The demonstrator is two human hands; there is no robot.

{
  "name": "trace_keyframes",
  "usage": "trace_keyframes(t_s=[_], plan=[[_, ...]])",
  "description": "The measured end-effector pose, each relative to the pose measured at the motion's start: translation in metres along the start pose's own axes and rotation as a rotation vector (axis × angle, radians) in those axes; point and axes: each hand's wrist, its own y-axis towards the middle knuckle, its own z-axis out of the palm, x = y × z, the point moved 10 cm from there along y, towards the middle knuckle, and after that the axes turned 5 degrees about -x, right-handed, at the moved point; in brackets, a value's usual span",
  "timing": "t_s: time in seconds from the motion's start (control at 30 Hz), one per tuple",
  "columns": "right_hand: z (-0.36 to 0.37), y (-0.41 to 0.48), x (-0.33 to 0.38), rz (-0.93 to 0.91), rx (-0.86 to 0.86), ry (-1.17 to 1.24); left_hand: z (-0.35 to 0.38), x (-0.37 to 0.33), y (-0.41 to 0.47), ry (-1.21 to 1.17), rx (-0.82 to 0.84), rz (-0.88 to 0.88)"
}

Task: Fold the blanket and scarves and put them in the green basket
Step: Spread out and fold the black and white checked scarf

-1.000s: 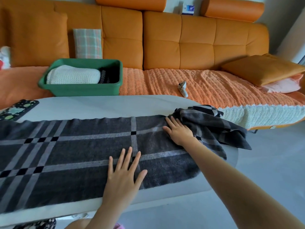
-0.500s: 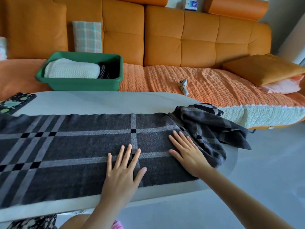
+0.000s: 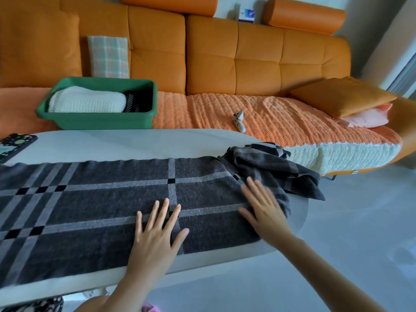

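Grey plaid scarf (image 3: 108, 206) | flat, long axis left-right | right end bunched

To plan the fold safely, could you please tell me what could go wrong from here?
The bunched right end of the scarf overhangs the table edge and might drag the flat part off. The green basket looks nearly filled by the white blanket, so the fold may not fit.

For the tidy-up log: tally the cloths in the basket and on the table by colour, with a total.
White: 1, the blanket in the basket.
Dark: 1, the striped scarf beside it in the basket.
Grey: 1, the checked scarf spread on the table.
Total: 3.
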Motion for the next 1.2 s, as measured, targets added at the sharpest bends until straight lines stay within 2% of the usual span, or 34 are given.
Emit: trace_keyframes(t_s=[0.07,0.13,0.23,0.3,0.33,0.43,0.53,0.67,0.8,0.87,0.97,1.0,1.07,1.13,1.2], plan=[[-0.04,0.009,-0.033,0.117,-0.242,0.007,0.001,0.0,0.0,0.011,-0.003,0.003],[-0.067,0.015,-0.089,0.382,-0.362,0.076,0.002,0.0,0.0,0.023,-0.008,0.007],[-0.062,0.018,-0.162,0.77,-0.25,0.326,0.003,0.001,-0.001,0.027,-0.006,0.003],[-0.048,0.019,-0.182,0.909,-0.218,0.528,0.003,0.001,-0.002,0.023,0.002,-0.003],[-0.045,0.021,-0.182,0.926,-0.226,0.556,0.003,0.001,-0.001,0.02,0.006,-0.003],[-0.044,0.031,-0.17,0.887,-0.282,0.488,0.003,0.001,-0.001,0.026,0.012,-0.002],[-0.052,0.044,-0.152,0.838,-0.372,0.577,0.003,0.001,-0.001,0.028,0.015,-0.002],[-0.104,0.071,-0.084,0.523,-0.568,0.599,0.003,0.001,-0.001,0.025,0.008,0.001],[-0.117,0.058,0.005,0.215,-0.589,0.526,0.003,0.001,-0.001,0.025,0.008,0.004],[-0.09,0.041,0.035,0.129,-0.455,0.398,0.002,0.001,-0.001,0.039,0.012,0.002],[-0.033,0.011,0.056,0.106,-0.083,0.229,0.001,0.001,-0.001,0.031,0.036,-0.002],[-0.029,0.003,0.056,0.098,-0.08,0.224,0.001,0.001,-0.001,0.023,0.045,-0.002],[-0.052,-0.005,0.048,0.102,-0.25,0.289,0.001,0.0,-0.001,0.009,0.061,0.0],[-0.073,-0.005,0.026,0.183,-0.359,0.37,0.005,0.0,-0.001,-0.006,0.088,0.001],[-0.075,0.003,-0.003,0.306,-0.346,0.468,0.004,0.001,-0.001,-0.039,0.114,-0.01]])
